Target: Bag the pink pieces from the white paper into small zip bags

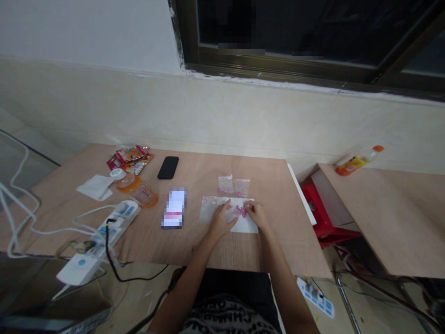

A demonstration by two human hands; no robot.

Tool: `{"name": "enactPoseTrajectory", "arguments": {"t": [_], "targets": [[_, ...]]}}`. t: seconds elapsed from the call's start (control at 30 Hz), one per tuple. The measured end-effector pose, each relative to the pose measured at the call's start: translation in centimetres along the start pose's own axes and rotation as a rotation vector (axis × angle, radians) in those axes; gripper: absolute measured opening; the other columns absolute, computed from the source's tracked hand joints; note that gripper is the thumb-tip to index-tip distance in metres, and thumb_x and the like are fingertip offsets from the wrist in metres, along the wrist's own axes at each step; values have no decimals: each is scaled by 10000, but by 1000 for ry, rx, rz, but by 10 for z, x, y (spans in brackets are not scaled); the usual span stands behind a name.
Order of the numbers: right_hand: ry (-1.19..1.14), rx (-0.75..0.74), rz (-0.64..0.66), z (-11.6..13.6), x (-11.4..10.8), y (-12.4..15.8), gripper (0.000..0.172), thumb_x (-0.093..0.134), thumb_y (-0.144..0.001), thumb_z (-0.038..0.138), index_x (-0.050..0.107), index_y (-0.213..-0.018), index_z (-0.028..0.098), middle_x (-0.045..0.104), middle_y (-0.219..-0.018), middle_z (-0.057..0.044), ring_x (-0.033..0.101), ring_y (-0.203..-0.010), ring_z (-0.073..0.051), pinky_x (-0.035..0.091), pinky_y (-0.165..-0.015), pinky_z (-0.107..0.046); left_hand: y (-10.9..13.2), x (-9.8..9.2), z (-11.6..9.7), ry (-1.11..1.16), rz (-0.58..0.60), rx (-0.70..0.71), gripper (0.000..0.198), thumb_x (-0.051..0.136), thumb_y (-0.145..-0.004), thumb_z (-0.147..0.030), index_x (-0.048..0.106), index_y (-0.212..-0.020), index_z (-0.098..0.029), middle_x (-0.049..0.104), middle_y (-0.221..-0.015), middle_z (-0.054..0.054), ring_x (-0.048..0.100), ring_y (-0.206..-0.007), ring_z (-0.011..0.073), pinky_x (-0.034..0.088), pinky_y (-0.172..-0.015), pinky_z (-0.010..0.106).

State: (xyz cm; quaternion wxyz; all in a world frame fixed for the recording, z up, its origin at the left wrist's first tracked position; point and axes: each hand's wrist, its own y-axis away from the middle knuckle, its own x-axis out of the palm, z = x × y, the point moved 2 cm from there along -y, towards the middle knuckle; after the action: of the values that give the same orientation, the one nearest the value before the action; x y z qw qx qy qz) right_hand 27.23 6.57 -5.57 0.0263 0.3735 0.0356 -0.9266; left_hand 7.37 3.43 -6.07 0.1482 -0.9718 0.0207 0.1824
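Note:
A loose heap of small pink beads point(241, 211) lies on a white sheet of paper point(247, 227) on the wooden table. My left hand point(221, 221) rests at the paper's left side, thumb and fingers curved around what looks like a small clear plastic bag point(230, 212). At the heap's right edge, my right hand point(257, 215) has its fingertips pinched together among the beads; whatever is between them is too small to make out. Two small zip bags with pink bits, a left bag point(225, 184) and a right bag point(241, 187), lie beyond the paper. Another clear bag point(207, 208) lies left of it.
Left of my hands are a lit phone point(174, 208), a black phone point(168, 167), an orange drink bottle point(137, 189), snack packets point(130, 158), tissue point(95, 187) and a power strip point(100, 243) with cables. A red stool point(316, 208) stands between this table and another table point(399, 213).

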Motion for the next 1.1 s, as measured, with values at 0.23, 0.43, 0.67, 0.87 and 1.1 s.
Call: {"name": "enactPoseTrajectory", "arguments": {"t": [0.23, 0.43, 0.67, 0.87, 1.1], "targets": [[11, 18, 22, 2, -1, 0, 189, 544, -810, 274, 695, -877, 181, 616, -581, 10, 554, -538, -147, 368, -571, -231, 1, 2, 3, -16, 15, -19, 740, 748, -717, -295, 454, -1396, -291, 635, -1086, 82, 583, -1011, 263, 459, -956, 451], [36, 37, 18, 1, -1, -1, 200, 531, -820, 295, 690, -874, 186, 616, -588, 10, 560, -540, -149, 365, -567, -229, 1, 2, 2, -43, 30, -3, 733, 722, -746, -311, 426, -1416, -264, 631, -1117, 87, 578, -1037, 256, 457, -967, 432], [22, 22, -1, 2, -1, 0, 201, 530, -823, 314, 682, -855, 188, 609, -581, 9, 554, -537, -149, 357, -559, -230, 0, 1, 1, -14, 30, -25, 727, 736, -726, -296, 450, -1395, -280, 639, -1102, 81, 578, -1021, 258, 450, -964, 436], [-29, 25, -18, 2, -1, 0, 180, 548, -802, 315, 677, -829, 192, 591, -564, 12, 535, -522, -147, 362, -545, -231, 0, 0, 0, 42, -3, -37, 711, 757, -695, -273, 499, -1357, -281, 645, -1085, 82, 582, -1013, 270, 444, -957, 463], [-215, 31, -42, 0, 2, 2, 256, 542, -817, 400, 662, -838, 174, 553, -571, 15, 509, -534, -140, 366, -547, -236, 0, 0, -2, 30, -9, -25, 709, 766, -690, -275, 511, -1352, -267, 654, -1073, 85, 599, -1006, 262, 460, -950, 443]]}}
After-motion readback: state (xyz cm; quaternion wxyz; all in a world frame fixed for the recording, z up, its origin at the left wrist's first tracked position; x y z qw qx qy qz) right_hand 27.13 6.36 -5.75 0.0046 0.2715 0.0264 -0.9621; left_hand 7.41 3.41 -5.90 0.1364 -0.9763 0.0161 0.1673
